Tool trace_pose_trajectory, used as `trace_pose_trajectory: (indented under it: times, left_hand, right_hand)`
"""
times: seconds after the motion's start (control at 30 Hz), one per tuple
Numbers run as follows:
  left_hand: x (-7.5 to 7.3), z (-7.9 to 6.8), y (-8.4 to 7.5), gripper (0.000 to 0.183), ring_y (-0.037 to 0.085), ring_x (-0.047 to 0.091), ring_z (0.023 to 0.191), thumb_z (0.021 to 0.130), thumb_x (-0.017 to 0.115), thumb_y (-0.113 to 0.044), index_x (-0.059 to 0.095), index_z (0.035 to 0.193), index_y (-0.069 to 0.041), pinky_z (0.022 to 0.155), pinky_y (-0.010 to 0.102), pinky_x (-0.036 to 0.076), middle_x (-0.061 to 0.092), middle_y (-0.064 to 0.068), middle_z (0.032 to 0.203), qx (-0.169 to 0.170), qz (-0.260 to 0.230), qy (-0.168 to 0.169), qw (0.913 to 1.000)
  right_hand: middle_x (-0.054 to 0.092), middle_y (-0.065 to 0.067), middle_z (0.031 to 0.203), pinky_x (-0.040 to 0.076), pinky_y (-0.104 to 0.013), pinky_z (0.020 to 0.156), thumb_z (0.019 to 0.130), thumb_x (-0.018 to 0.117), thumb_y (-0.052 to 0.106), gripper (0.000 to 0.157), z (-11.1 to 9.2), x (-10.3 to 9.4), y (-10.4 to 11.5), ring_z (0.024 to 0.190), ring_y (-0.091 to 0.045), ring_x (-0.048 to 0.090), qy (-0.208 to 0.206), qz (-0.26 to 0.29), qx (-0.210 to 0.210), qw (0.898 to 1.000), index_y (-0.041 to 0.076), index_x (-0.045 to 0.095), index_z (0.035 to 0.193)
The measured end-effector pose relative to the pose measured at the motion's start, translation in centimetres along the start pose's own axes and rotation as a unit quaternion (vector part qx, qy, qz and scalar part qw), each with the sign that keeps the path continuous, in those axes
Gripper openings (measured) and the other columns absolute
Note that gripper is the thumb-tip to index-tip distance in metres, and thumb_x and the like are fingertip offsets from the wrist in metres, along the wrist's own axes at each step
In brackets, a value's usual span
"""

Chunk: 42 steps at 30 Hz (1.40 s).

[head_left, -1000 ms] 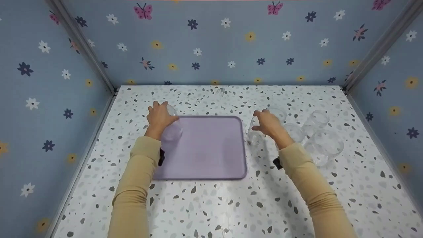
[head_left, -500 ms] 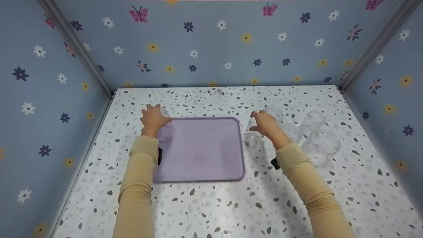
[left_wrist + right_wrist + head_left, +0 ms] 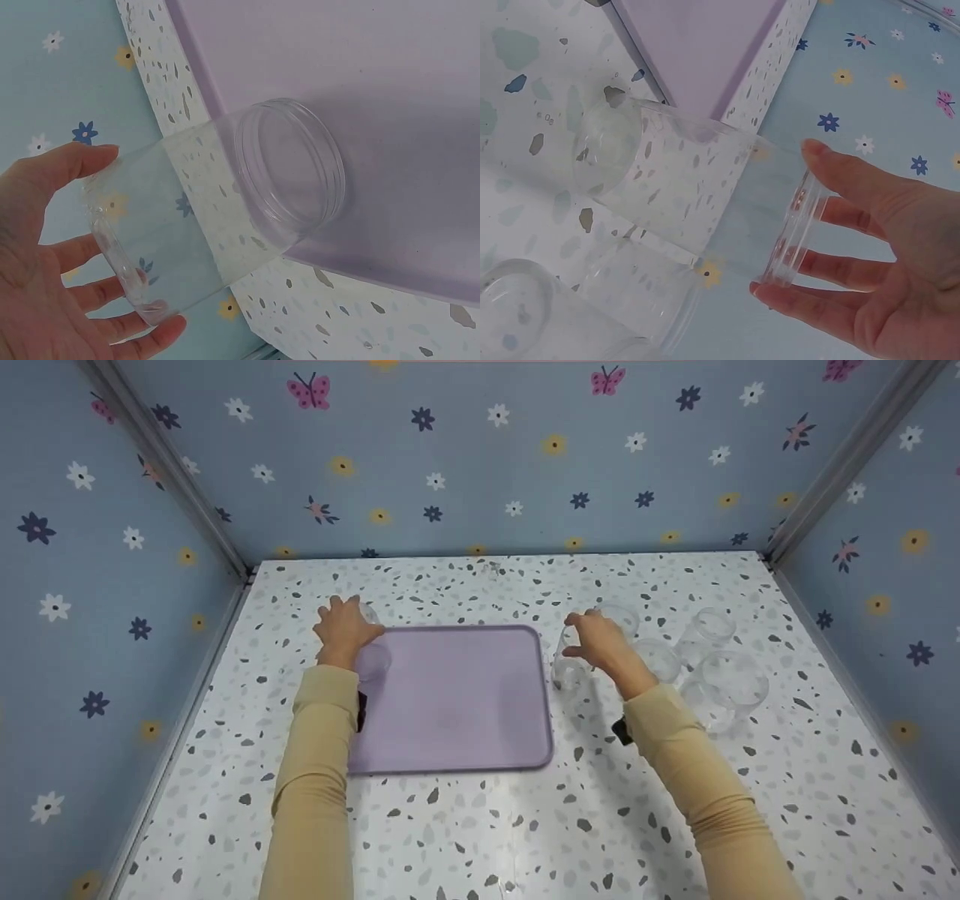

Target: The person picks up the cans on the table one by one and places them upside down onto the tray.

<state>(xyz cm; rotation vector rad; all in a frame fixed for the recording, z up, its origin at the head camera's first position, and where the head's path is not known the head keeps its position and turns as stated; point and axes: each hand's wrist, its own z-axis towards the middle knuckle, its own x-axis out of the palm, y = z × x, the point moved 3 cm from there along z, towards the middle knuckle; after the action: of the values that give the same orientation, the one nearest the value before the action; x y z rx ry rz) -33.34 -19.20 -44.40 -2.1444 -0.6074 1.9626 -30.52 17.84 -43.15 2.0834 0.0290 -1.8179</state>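
Note:
My left hand (image 3: 343,630) grips a clear plastic jar (image 3: 202,195) round its closed base. That jar is upside down, its threaded mouth at the back left corner of the purple tray (image 3: 457,697). Just right of the tray, my right hand (image 3: 602,645) holds a second clear jar (image 3: 682,180) by its threaded rim, thumb on one side and fingers on the other. This one is upright, with its base at the speckled table. Whether either jar bears on the surface below it is hard to tell.
Several more clear jars, among them a wide one (image 3: 733,679), a smaller one (image 3: 705,634) and one near my right hand (image 3: 658,661), stand on the right of the speckled table (image 3: 465,825). Flowered panels (image 3: 480,457) enclose the back and sides.
My left hand has moved slightly left with its jar, at the tray's back left corner. The right hand and its jar have barely moved. The head view has shifted a little.

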Motion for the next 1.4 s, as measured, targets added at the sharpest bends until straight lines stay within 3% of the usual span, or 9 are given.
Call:
trace_pose_trajectory:
  times: [0.33,0.5,0.83,1.07,1.23,1.4]
  left_hand:
    - [0.2,0.0,0.0,0.079,0.046,0.028,0.118,0.078,0.063,-0.036,0.027,0.136,0.002,0.090,0.061,0.026,0.029,0.030,0.130,0.002,0.019,0.012,0.9998]
    - [0.3,0.1,-0.2,0.082,0.048,0.024,0.119,0.077,0.063,-0.041,0.026,0.136,0.003,0.088,0.063,0.027,0.027,0.030,0.132,0.012,0.043,-0.003,0.9990]
    - [-0.4,0.1,-1.5,0.078,0.041,0.019,0.126,0.077,0.061,-0.040,0.031,0.132,0.007,0.094,0.058,0.023,0.025,0.027,0.136,0.032,0.078,-0.058,0.9947]
    - [-0.8,-0.5,-3.3,0.067,0.039,0.027,0.122,0.078,0.063,-0.032,0.040,0.127,0.007,0.093,0.054,0.028,0.034,0.025,0.129,0.064,0.056,-0.109,0.9904]
    - [-0.7,-1.2,-4.8,0.057,0.036,0.036,0.116,0.079,0.063,-0.026,0.045,0.121,0.009,0.088,0.051,0.035,0.039,0.024,0.124,0.100,0.033,-0.156,0.9820]
    - [-0.5,-1.9,-6.3,0.052,0.034,0.038,0.116,0.080,0.062,-0.021,0.046,0.119,0.009,0.086,0.047,0.039,0.040,0.023,0.126,0.130,0.007,-0.187,0.9738]
  right_hand:
    - [0.052,-0.024,0.110,0.042,-0.046,0.080,0.075,0.071,0.021,0.051,0.1,0.1,-0.4,0.095,-0.038,0.052,-0.013,0.014,-0.003,1.000,0.001,0.054,0.119]
    - [0.053,-0.023,0.111,0.042,-0.045,0.081,0.075,0.071,0.020,0.051,0.1,0.2,-0.6,0.096,-0.036,0.052,-0.020,0.024,-0.006,0.999,0.001,0.054,0.119]
    - [0.051,-0.024,0.116,0.042,-0.045,0.083,0.075,0.071,0.022,0.052,-0.3,0.4,-0.7,0.099,-0.036,0.053,-0.041,0.032,0.001,0.999,0.003,0.054,0.120]
    - [0.053,-0.022,0.116,0.042,-0.045,0.084,0.074,0.072,0.021,0.051,-0.7,0.3,-1.1,0.101,-0.036,0.051,-0.059,0.052,-0.003,0.997,0.003,0.055,0.119]
    - [0.052,-0.021,0.109,0.044,-0.044,0.079,0.073,0.073,0.020,0.051,-1.2,0.0,-1.1,0.091,-0.034,0.054,-0.080,0.072,-0.006,0.994,0.002,0.055,0.118]
    - [0.049,-0.022,0.111,0.043,-0.046,0.080,0.074,0.072,0.021,0.051,-1.7,-0.3,-1.1,0.094,-0.035,0.052,-0.113,0.103,-0.010,0.988,0.002,0.054,0.119]
